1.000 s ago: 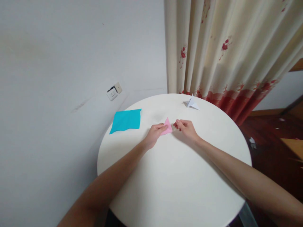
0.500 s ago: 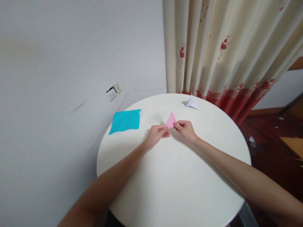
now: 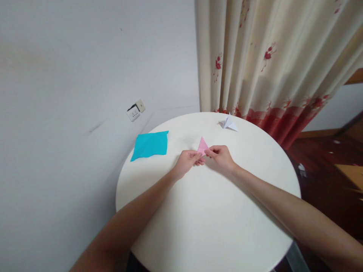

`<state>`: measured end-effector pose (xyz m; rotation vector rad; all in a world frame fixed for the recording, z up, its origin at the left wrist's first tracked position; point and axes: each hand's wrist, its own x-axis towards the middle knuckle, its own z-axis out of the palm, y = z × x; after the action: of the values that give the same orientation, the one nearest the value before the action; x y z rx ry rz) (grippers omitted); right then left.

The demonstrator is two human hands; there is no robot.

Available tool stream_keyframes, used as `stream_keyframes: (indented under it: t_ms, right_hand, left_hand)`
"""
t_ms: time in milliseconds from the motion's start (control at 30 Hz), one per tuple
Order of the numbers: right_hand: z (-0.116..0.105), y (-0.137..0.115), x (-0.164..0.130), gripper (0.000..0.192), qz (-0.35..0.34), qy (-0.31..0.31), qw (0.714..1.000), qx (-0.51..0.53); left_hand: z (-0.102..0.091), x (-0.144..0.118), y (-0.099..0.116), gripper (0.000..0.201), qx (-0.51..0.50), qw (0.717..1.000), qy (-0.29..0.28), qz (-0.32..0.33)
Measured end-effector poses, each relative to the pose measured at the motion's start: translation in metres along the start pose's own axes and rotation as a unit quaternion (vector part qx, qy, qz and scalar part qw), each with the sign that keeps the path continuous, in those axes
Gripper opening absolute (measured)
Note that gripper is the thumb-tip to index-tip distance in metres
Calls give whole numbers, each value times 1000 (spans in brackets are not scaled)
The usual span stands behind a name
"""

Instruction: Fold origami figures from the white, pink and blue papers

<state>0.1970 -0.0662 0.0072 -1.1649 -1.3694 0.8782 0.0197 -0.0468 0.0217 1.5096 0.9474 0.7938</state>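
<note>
My left hand (image 3: 187, 162) and right hand (image 3: 222, 157) meet at the centre of the frame, fingers of both pinching the lower edge of a pink folded paper triangle (image 3: 202, 145), its tip pointing up, just above the white round surface (image 3: 210, 223). A teal paper sheet (image 3: 149, 144) lies left of centre. A white folded paper figure (image 3: 228, 123) sits near the surface's upper edge.

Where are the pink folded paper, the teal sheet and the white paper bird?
pink folded paper (image 3: 202, 144): head view, on the upper tip above the hands.
teal sheet (image 3: 149, 145): head view, on its middle.
white paper bird (image 3: 229, 124): head view, on its body.
</note>
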Motion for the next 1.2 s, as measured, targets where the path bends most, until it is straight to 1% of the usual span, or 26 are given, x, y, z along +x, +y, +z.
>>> stream_keyframes:
  t_ms: [200,300,367,433,500,600,667,700,1033,1200]
  right_hand:
    - [-8,2,6,40,21,50,997,53]
    - [-13,3,8,42,42,90,991,86]
    - [-16,3,9,43,62,98,987,111]
    - [-17,2,9,44,81,77,985,135]
    - [-16,1,8,44,92,36,983,154]
    - [-9,-2,3,44,95,-33,980,172]
    - [-6,-4,0,44,93,-66,978,177]
    - [-5,-5,-1,44,93,-76,977,177]
    - [-4,1,-1,45,92,-84,976,177]
    - [-3,1,-1,45,84,-83,978,170]
  left_hand:
    - [-2,1,-2,42,-4,1000,5,6]
    - [-4,2,-4,41,-17,1000,21,-3]
    - [-5,3,-5,41,-27,999,43,1]
    - [-6,4,-5,42,-48,997,66,15]
    - [-6,3,-4,45,-77,994,68,30]
    - [-3,1,1,48,-105,993,18,50]
    - [-1,-1,3,45,-101,993,-15,60]
    - [0,-2,4,44,-96,993,-22,65]
    - [1,-5,5,39,-63,995,-5,81]
    - [1,-6,11,39,3,995,21,98]
